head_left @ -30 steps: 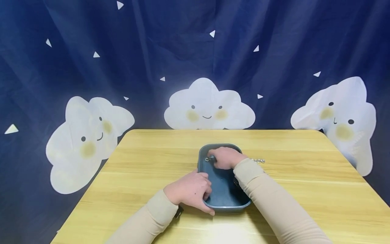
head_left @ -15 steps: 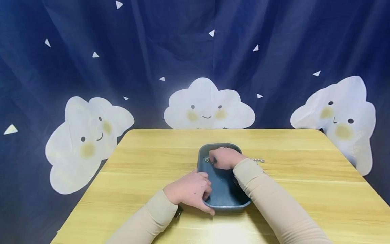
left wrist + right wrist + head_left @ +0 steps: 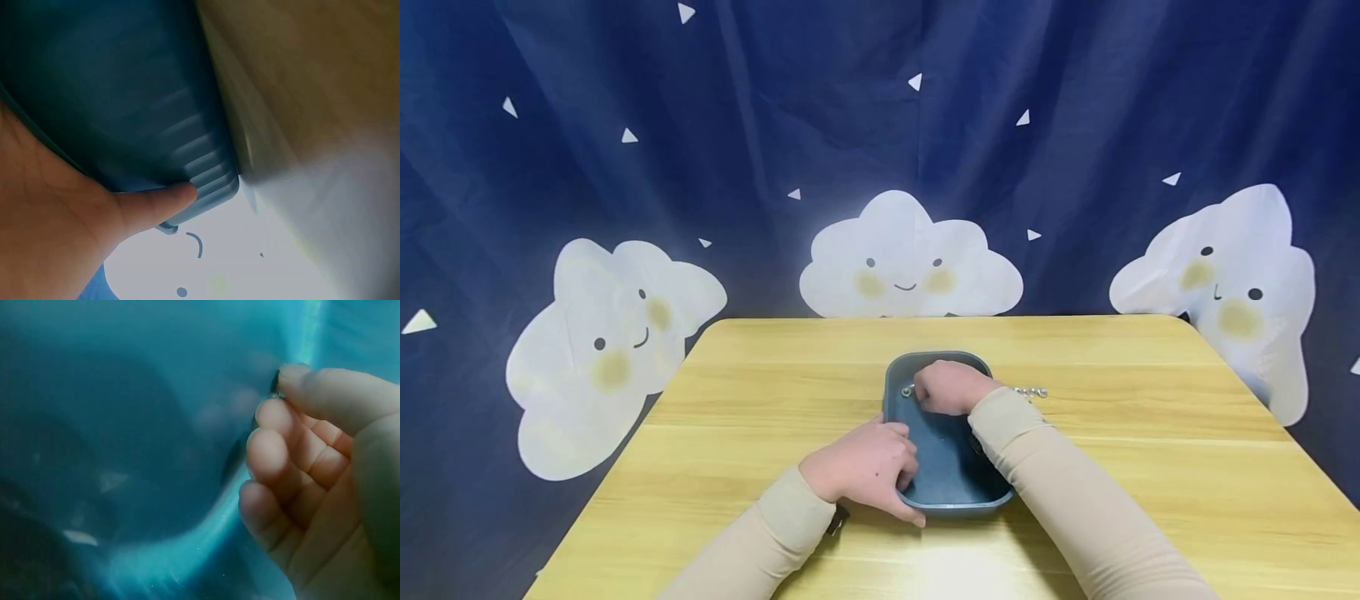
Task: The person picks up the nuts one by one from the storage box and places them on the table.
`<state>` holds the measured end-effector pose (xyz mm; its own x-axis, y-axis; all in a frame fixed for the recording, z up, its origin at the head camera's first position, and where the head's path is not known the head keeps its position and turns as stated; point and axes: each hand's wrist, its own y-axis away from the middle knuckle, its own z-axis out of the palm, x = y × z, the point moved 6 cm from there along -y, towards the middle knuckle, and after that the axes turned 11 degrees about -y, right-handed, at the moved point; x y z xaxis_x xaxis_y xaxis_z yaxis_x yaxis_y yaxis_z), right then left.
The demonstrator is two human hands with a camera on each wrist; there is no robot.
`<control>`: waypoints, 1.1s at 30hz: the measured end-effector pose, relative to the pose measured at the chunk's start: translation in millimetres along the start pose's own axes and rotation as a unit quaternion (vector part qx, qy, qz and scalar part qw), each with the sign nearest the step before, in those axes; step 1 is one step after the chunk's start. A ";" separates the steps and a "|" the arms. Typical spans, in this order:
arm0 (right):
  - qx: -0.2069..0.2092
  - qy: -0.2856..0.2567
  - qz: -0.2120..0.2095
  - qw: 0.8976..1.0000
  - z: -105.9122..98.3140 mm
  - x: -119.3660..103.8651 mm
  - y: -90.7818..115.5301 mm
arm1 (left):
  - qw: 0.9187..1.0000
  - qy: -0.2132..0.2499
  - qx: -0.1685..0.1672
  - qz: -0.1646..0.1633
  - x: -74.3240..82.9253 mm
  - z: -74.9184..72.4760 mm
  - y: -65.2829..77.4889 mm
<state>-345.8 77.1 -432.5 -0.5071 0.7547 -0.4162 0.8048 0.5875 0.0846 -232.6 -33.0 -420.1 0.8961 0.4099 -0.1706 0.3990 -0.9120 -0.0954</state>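
Observation:
A dark blue-grey tray (image 3: 947, 471) stands on the wooden table. My left hand (image 3: 867, 462) grips its near left side, fingers over the rim and thumb (image 3: 159, 205) along the outer wall. My right hand (image 3: 951, 388) is inside the tray near its far end. In the right wrist view, its thumb and forefinger pinch a small dark metallic piece (image 3: 275, 382), mostly covered by the fingertips; its kind cannot be made out. Just left of this hand, a small silvery ring-shaped piece (image 3: 906, 391), like a nut, lies in the tray.
Several small silvery pieces (image 3: 1032, 392) lie in a row on the table (image 3: 760, 392), right of the tray and partly behind the right wrist. A dark blue curtain (image 3: 760, 108) with white clouds hangs behind the table.
The right hand's fingers have drawn together and turned slightly downward, hiding the dark gap seen between them earlier. The left hand keeps its grip on the tray. The head view has shifted slightly.

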 end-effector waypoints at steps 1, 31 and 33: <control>0.001 0.003 0.001 1.000 0.0 0.2 -0.3 | 1.000 -0.001 0.001 0.000 0.1 -0.1 0.1; 0.056 -0.019 -0.035 0.998 -45.0 -11.9 25.9 | 1.000 -0.008 -0.004 0.001 -0.3 2.0 1.8; 0.062 -0.020 -0.038 0.997 -51.0 -13.6 31.2 | 1.000 -0.009 -0.003 0.000 0.3 2.0 1.7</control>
<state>-329.6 100.0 -378.1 -0.5567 0.6964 -0.4528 0.7983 0.5992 -0.0600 -232.1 -34.5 -422.3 0.8922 0.4106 -0.1882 0.4007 -0.9118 -0.0899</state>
